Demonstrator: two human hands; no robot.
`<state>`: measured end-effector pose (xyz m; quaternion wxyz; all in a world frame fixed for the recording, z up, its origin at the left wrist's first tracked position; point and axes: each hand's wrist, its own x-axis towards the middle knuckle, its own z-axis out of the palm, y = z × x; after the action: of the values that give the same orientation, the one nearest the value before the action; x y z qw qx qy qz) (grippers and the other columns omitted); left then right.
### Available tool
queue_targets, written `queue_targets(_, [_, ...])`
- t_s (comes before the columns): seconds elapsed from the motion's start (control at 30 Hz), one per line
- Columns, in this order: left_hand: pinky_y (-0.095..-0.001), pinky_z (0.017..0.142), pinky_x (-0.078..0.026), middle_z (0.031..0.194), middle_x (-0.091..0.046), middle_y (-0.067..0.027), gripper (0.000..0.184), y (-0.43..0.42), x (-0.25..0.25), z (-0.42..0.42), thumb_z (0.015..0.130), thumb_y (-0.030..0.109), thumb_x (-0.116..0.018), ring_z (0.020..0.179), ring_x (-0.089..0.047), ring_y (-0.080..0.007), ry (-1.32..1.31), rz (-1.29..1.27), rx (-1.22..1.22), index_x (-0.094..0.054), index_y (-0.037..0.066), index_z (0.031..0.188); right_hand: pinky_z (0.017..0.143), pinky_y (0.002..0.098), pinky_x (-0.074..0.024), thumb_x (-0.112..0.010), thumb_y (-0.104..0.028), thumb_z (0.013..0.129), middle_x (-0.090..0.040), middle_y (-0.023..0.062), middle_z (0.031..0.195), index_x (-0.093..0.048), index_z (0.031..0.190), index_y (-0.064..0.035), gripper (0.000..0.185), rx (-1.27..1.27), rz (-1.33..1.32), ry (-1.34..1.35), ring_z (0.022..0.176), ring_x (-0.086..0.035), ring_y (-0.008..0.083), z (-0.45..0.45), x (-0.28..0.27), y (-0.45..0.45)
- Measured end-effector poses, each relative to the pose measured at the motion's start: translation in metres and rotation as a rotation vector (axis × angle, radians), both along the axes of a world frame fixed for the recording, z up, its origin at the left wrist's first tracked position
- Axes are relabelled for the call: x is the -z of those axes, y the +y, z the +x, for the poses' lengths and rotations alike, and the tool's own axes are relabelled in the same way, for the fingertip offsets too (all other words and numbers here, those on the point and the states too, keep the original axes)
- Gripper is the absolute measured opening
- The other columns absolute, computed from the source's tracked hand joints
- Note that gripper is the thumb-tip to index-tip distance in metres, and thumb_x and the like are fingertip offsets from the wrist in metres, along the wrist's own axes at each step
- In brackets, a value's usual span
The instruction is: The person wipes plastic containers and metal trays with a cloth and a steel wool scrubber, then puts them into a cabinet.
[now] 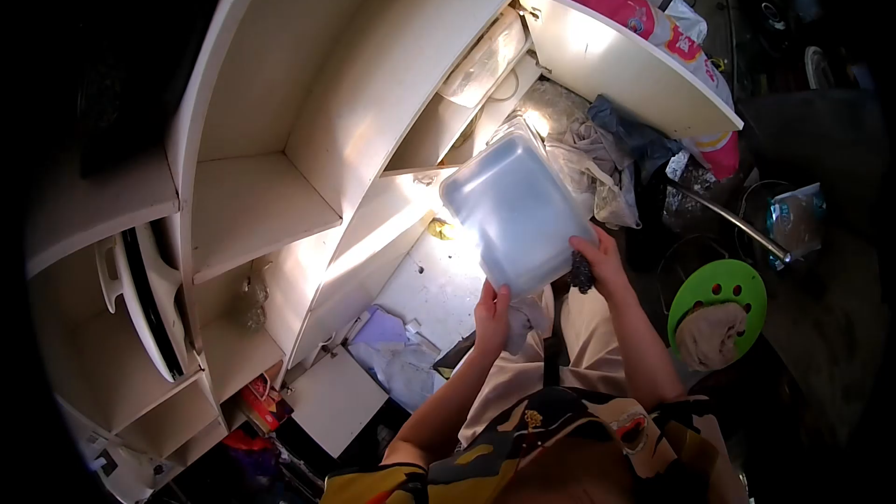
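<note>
A translucent plastic container [513, 210] with rounded corners is tilted in front of me, its broad flat face catching the light. My left hand [492, 319] grips its lower left corner, thumb against the edge. On the lower right side, my right hand [602, 263] closes around the rim. A small dark, bumpy thing [581, 273] shows beside the right fingers; I cannot tell what it is. Pale greyish, see-through material [525, 322] hangs just under the container, near my left hand.
A white cabinet [345, 121] with open compartments rises at the left, holding a clear plastic box [483, 58]. Its open door [635, 61] juts out at upper right. Plastic bags [597, 163] lie beyond the container. To the right are a metal tube [728, 217] and a green disc [705, 280].
</note>
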<state>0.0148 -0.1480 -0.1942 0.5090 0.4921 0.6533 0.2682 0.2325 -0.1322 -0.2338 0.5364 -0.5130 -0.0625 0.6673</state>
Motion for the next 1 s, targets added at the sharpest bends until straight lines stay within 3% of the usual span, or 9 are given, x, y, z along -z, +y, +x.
queue_targets(0.17, [-0.0304, 0.077, -0.044, 0.09, -0.062, -0.0152, 0.047, 0.051, 0.007, 0.009, 0.087, 0.022, -0.05, 0.083, -0.06, -0.0182, 0.287, -0.239, 0.344, -0.037, 0.002, 0.128, 0.078, 0.0251, -0.0439, -0.065, -0.013, 0.075, -0.06, 0.0073, 0.098, -0.049, 0.116, 0.004, 0.047, -0.018, -0.06, 0.018, 0.086, -0.057, 0.0125, 0.039, 0.044, -0.001])
queue_targets(0.3, [-0.038, 0.073, -0.048, 0.083, -0.064, -0.0173, 0.076, 0.152, 0.012, -0.012, 0.079, 0.024, -0.058, 0.079, -0.062, -0.0299, 0.795, -0.136, 0.451, -0.012, 0.01, 0.138, 0.077, 0.0248, -0.0436, -0.065, -0.013, 0.075, -0.06, 0.0073, 0.098, -0.049, 0.116, 0.0041, 0.047, -0.01, -0.024, -0.019, 0.086, -0.056, 0.0119, 0.045, 0.084, 0.011])
queue_targets(0.43, [-0.0431, 0.07, -0.049, 0.086, -0.062, -0.0212, 0.073, 0.225, 0.038, -0.053, 0.081, 0.024, -0.051, 0.078, -0.061, -0.0357, 1.298, 0.023, 0.506, -0.007, 0.011, 0.138, 0.075, 0.0238, -0.0437, -0.064, -0.01, 0.074, -0.06, 0.0067, 0.097, -0.05, 0.117, 0.0034, 0.047, -0.061, 0.001, -0.041, 0.083, -0.056, 0.0113, 0.034, 0.118, 0.03])
queue_targets(0.53, [-0.0464, 0.076, -0.046, 0.089, -0.06, -0.0224, 0.066, 0.25, 0.047, -0.07, 0.082, 0.023, -0.048, 0.085, -0.058, -0.039, 1.425, -0.068, 0.465, -0.014, 0.012, 0.136, 0.073, 0.0231, -0.0442, -0.063, -0.01, 0.074, -0.061, 0.0057, 0.095, -0.051, 0.116, 0.0037, 0.045, -0.105, 0.003, -0.059, 0.08, -0.056, 0.0103, 0.026, 0.13, 0.046])
queue_targets(0.67, [-0.0456, 0.068, -0.048, 0.083, -0.062, -0.0208, 0.059, 0.236, 0.049, -0.073, 0.081, 0.021, -0.05, 0.077, -0.061, -0.0362, 1.484, 0.004, 0.537, -0.022, 0.007, 0.131, 0.074, 0.0228, -0.0442, -0.063, -0.01, 0.074, -0.061, 0.0053, 0.094, -0.053, 0.113, 0.0039, 0.042, -0.18, 0.087, -0.058, 0.081, -0.056, 0.0097, 0.024, 0.136, 0.066])
queue_targets(0.83, [-0.0443, 0.043, -0.048, 0.06, -0.058, -0.0144, 0.054, 0.149, 0.05, -0.075, 0.079, 0.016, -0.05, 0.047, -0.057, -0.0343, 1.171, 0.184, 0.708, -0.027, -0.002, 0.125, 0.074, 0.0232, -0.0443, -0.065, -0.014, 0.073, -0.06, 0.0062, 0.096, -0.05, 0.117, 0.0039, 0.05, -0.231, 0.128, -0.036, 0.083, -0.057, 0.0107, 0.019, 0.145, 0.088])
queue_targets(0.87, [-0.0438, 0.05, -0.049, 0.068, -0.059, -0.0206, 0.052, 0.127, 0.046, -0.069, 0.077, 0.018, -0.051, 0.054, -0.059, -0.0346, 1.165, 0.078, 0.647, -0.036, -0.002, 0.123, 0.074, 0.0234, -0.0443, -0.065, -0.014, 0.073, -0.06, 0.0065, 0.097, -0.05, 0.117, 0.0041, 0.05, -0.229, 0.13, -0.041, 0.083, -0.056, 0.011, 0.015, 0.149, 0.092])
queue_targets(0.9, [-0.0438, 0.049, -0.049, 0.062, -0.058, -0.0177, 0.054, 0.108, 0.051, -0.075, 0.077, 0.019, -0.052, 0.053, -0.058, -0.0338, 1.218, 0.269, 0.731, -0.034, -0.002, 0.123, 0.074, 0.0236, -0.0444, -0.065, -0.014, 0.073, -0.06, 0.0068, 0.097, -0.05, 0.117, 0.0043, 0.05, -0.228, 0.135, -0.047, 0.083, -0.056, 0.0112, 0.011, 0.153, 0.097])
queue_targets(1.0, [-0.0447, 0.058, -0.048, 0.071, -0.059, -0.0202, 0.056, 0.072, 0.035, -0.067, 0.076, 0.018, -0.057, 0.063, -0.059, -0.0367, 1.109, -0.031, 0.745, -0.035, -0.003, 0.122, 0.071, 0.0235, -0.045, -0.066, -0.015, 0.072, -0.061, 0.0064, 0.092, -0.053, 0.113, 0.0045, 0.047, -0.219, 0.15, -0.024, 0.078, -0.057, 0.0105, -0.015, 0.154, 0.118])
